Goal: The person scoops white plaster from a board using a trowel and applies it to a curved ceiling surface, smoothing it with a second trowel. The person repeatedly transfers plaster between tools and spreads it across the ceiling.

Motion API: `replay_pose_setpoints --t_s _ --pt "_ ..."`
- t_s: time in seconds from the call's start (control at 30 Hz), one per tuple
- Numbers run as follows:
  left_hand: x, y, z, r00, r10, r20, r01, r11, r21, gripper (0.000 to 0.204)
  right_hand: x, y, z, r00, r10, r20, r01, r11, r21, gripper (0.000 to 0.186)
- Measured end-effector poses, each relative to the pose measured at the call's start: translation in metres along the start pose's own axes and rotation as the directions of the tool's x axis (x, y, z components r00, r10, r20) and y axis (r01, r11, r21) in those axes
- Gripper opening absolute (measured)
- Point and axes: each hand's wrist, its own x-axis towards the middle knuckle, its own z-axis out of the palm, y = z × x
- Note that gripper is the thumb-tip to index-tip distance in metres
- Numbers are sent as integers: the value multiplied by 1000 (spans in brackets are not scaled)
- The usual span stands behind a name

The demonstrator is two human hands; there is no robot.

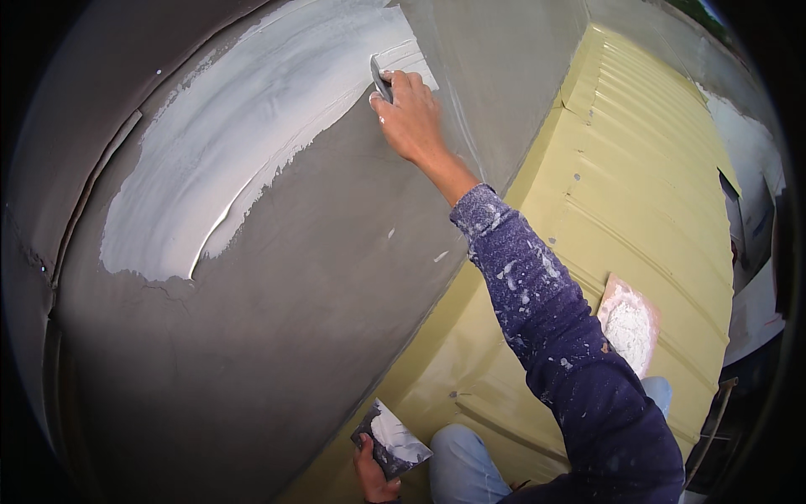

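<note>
With my right arm stretched out, my right hand grips a putty knife and presses it to the grey wall. Wet white putty covers a broad curved patch there, with a raised ridge along its lower edge. The blade lies at the right end of this patch, partly hidden by my fingers. Low in the view, my left hand is closed around a dark flat plate that carries a smear of white putty. Dried white specks dot my right sleeve.
Yellow ribbed metal sheeting slopes along the wall on the right. An open bag of white putty lies on it, beyond my right arm. My knee rests near the plate. A dark edge strip borders the wall at left.
</note>
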Motion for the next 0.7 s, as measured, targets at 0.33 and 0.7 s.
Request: replay_pose_setpoints --t_s 0.33,0.7 --pt "3 -5 4 986 140 90 -139 990 -11 42 -187 -190 66 917 -391 -73 398 906 144 71" --pt "15 40 32 819 159 551 97 908 -407 42 -226 -85 -74 288 -882 373 455 469 757 66"
